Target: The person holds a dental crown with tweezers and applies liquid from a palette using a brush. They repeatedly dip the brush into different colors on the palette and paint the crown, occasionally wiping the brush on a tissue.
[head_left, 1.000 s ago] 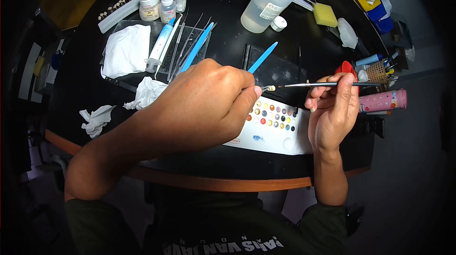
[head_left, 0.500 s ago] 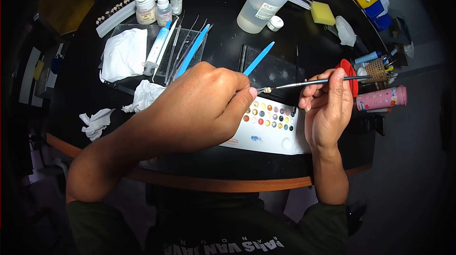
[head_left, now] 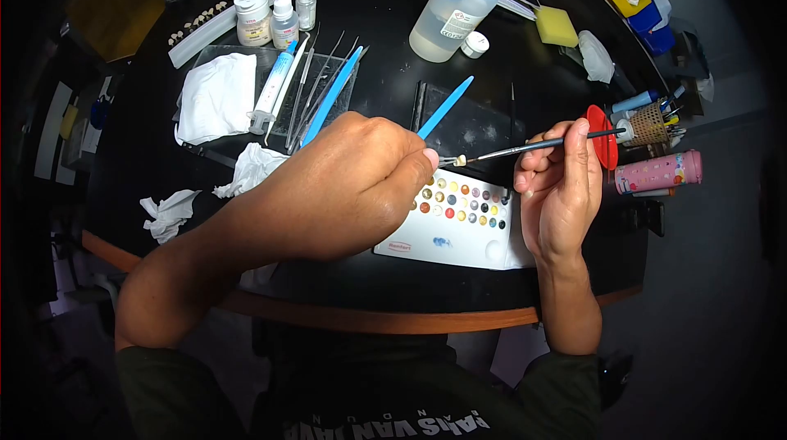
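My left hand is closed round metal tweezers, whose tips hold a small cream tooth-shaped piece. In my right hand is a thin dark brush, pinched between thumb and fingers, its tip touching or very near the piece. Below them lies a white palette card with rows of coloured dots and a blue smear, partly covered by my left hand. A blue-handled tool rests on a dark tray behind the tweezers.
Farther back stand a large clear bottle, small jars and a yellow sponge. White tissue, a syringe and slim tools lie left. A red dish and pink bottle are right.
The brush has shifted slightly left and down, its tip now closer to the cream piece. My left hand has moved slightly left, and more of the palette card shows.
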